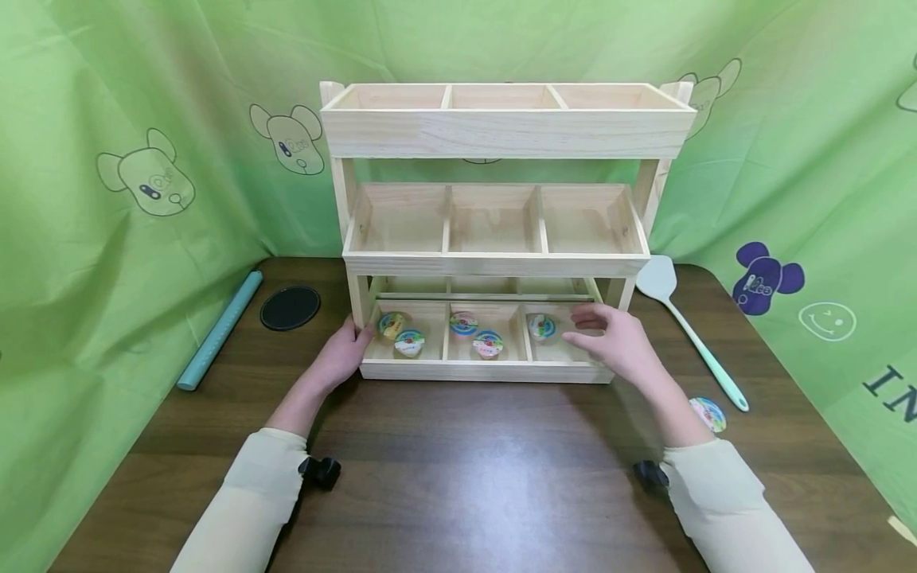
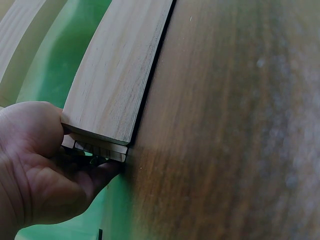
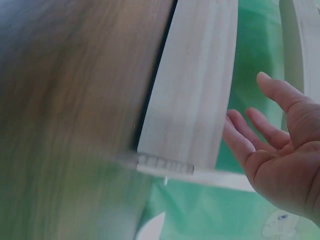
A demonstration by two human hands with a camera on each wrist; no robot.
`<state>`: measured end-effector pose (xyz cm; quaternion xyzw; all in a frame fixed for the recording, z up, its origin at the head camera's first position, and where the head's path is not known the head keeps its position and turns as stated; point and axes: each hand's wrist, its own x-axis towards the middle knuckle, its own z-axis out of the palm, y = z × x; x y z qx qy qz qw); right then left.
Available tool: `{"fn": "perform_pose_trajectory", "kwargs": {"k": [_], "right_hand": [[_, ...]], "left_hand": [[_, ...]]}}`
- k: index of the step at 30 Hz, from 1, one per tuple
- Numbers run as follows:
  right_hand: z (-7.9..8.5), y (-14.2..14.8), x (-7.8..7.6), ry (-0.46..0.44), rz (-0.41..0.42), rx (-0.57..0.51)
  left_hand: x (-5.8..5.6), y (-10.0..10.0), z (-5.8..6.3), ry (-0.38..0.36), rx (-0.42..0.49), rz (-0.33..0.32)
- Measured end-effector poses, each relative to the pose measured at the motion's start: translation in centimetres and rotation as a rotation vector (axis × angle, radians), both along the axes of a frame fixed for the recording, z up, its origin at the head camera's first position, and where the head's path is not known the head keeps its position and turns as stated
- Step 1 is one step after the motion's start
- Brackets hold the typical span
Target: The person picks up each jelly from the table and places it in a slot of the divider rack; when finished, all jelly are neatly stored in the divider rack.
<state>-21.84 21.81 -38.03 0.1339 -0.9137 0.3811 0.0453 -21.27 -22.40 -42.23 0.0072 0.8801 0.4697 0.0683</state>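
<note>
A pale wooden three-tier rack (image 1: 494,263) stands on the table, each tier split into three compartments. My left hand (image 1: 344,352) grips the left end of the bottom tier; in the left wrist view the thumb is by the front board's corner (image 2: 100,120) and the fingers lie along the end. Small cups with printed lids sit in the bottom tier: two in the left compartment (image 1: 409,343), two in the middle (image 1: 488,344), one in the right (image 1: 541,326). Over the right compartment, my right hand (image 1: 618,341) holds nothing, its fingers spread and lightly bent.
Another lidded cup (image 1: 708,414) lies on the table beside my right wrist. A pale spatula (image 1: 691,322) lies right of the rack. To the left are a black disc (image 1: 290,308) and a blue roll (image 1: 220,330). Green printed cloth (image 1: 179,95) surrounds the table.
</note>
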Motion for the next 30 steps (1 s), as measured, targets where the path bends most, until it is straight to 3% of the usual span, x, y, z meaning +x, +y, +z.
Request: {"fn": "perform_pose_trajectory", "kwargs": {"k": [12, 19, 30], "right_hand": [[0.8, 3.5, 3.6, 0.087, -0.020, 0.056], [0.8, 5.8, 5.3, 0.057, -0.028, 0.020], [0.5, 9.0, 7.5, 0.032, -0.112, 0.083]], "left_hand": [[0.2, 0.1, 0.2, -0.003, -0.004, 0.005], [0.2, 0.2, 0.3, 0.000, -0.007, 0.000], [-0.1, 0.0, 0.1, 0.010, -0.014, -0.005]]}}
